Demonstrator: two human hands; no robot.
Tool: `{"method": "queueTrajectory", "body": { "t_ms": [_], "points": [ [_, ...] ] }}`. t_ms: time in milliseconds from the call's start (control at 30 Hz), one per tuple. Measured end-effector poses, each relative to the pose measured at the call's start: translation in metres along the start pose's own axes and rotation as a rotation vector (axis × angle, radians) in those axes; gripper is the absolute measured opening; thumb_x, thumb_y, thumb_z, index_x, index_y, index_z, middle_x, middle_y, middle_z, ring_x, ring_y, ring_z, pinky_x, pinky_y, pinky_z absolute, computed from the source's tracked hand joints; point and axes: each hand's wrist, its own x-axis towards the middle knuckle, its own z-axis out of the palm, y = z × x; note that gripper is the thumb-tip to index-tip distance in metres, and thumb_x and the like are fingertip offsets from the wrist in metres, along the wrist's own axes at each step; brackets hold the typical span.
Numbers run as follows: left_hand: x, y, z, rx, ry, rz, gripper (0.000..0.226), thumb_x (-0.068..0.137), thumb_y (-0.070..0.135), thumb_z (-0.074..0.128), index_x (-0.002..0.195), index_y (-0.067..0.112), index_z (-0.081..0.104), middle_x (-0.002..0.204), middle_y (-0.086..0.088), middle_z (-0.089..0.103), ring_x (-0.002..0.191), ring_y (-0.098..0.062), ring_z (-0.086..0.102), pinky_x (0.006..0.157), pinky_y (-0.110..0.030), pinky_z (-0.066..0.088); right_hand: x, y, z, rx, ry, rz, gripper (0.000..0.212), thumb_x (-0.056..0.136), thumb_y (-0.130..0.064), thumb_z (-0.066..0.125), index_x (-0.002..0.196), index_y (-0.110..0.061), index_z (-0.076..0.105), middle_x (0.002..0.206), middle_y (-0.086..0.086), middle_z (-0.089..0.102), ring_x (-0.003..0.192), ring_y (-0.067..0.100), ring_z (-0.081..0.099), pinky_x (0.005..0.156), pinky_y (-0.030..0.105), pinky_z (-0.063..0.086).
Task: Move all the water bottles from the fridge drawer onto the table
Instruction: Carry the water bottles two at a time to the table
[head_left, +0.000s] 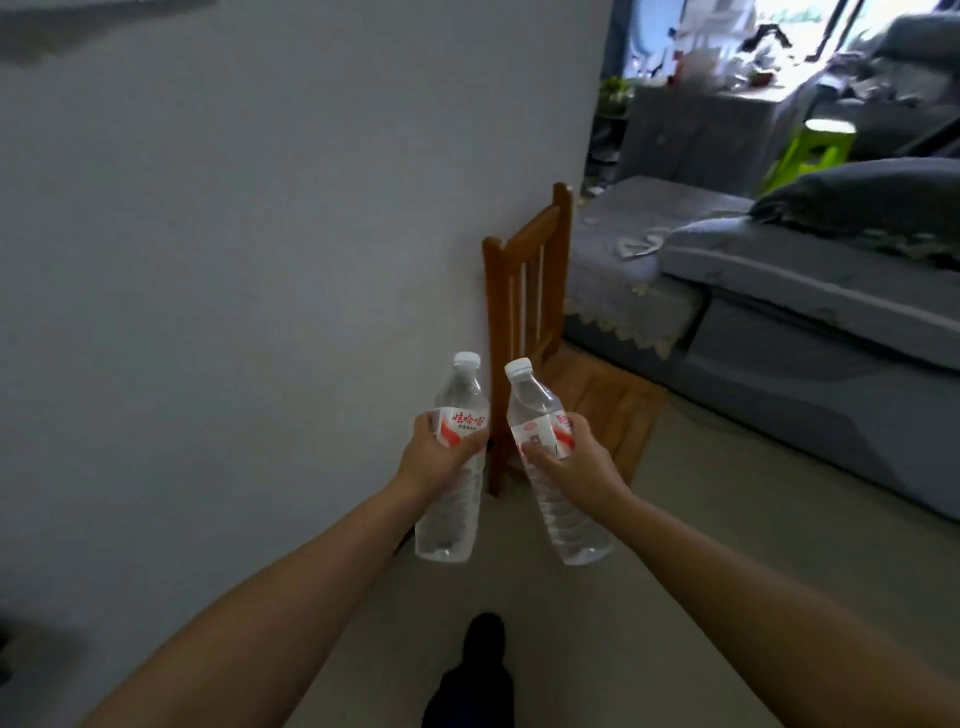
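I carry two clear water bottles with white caps and red-and-white labels in front of me, above the floor. My left hand (434, 454) grips the left bottle (454, 499) round its label, nearly upright. My right hand (574, 460) grips the right bottle (558, 514) round its label, its cap tilted to the left. Both arms are stretched forward. Neither the fridge drawer nor the table is in view.
A grey wall (234, 260) runs along my left. A wooden chair (524, 291) stands against it just beyond the bottles. A grey sofa (779, 332) fills the right side, with a green stool (810, 150) and cluttered furniture behind. My dark shoe (480, 665) steps on the pale floor.
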Motion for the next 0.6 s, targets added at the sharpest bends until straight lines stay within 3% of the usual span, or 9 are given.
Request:
{"method": "queueTrajectory", "body": {
  "t_ms": [267, 400, 533, 600],
  "points": [
    [0.11, 0.08, 0.126, 0.103, -0.41, 0.21, 0.067, 0.081, 0.041, 0.068, 0.135, 0.022, 0.033, 0.117, 0.005, 0.051, 0.097, -0.012, 0.053, 0.066, -0.022, 0.044, 0.068, 0.04, -0.12, 0.081, 0.3, 0.101, 0.061, 0.086, -0.043, 0.063, 0.136, -0.024, 0.033, 0.116, 0.001, 0.06, 0.089, 0.012, 0.065, 0.066, 0.026, 0.056],
    [0.149, 0.124, 0.176, 0.118, -0.539, 0.255, 0.064, 0.081, 0.039, 0.069, 0.132, 0.021, 0.036, 0.114, 0.003, 0.055, 0.093, -0.011, 0.057, 0.063, -0.02, 0.045, 0.092, 0.048, -0.162, 0.098, 0.464, 0.169, 0.061, 0.087, -0.042, 0.063, 0.136, -0.023, 0.032, 0.111, -0.003, 0.057, 0.081, 0.0, 0.059, 0.054, 0.01, 0.044],
    [0.168, 0.153, 0.232, 0.149, -0.675, 0.257, 0.057, 0.081, 0.035, 0.07, 0.127, 0.021, 0.039, 0.107, 0.002, 0.059, 0.088, -0.012, 0.062, 0.06, -0.023, 0.047, 0.097, 0.071, -0.19, 0.23, 0.66, 0.252, 0.055, 0.085, -0.038, 0.067, 0.128, -0.022, 0.038, 0.11, -0.002, 0.058, 0.083, 0.002, 0.058, 0.059, 0.016, 0.046],
    [0.17, 0.161, 0.264, 0.16, -0.75, 0.248, 0.056, 0.08, 0.033, 0.072, 0.124, 0.019, 0.04, 0.109, -0.002, 0.061, 0.09, -0.016, 0.064, 0.064, -0.025, 0.051, 0.093, 0.084, -0.206, 0.25, 0.753, 0.302, 0.048, 0.084, -0.034, 0.069, 0.121, -0.023, 0.04, 0.099, -0.007, 0.057, 0.08, 0.001, 0.056, 0.059, 0.015, 0.044]
  ]
}}
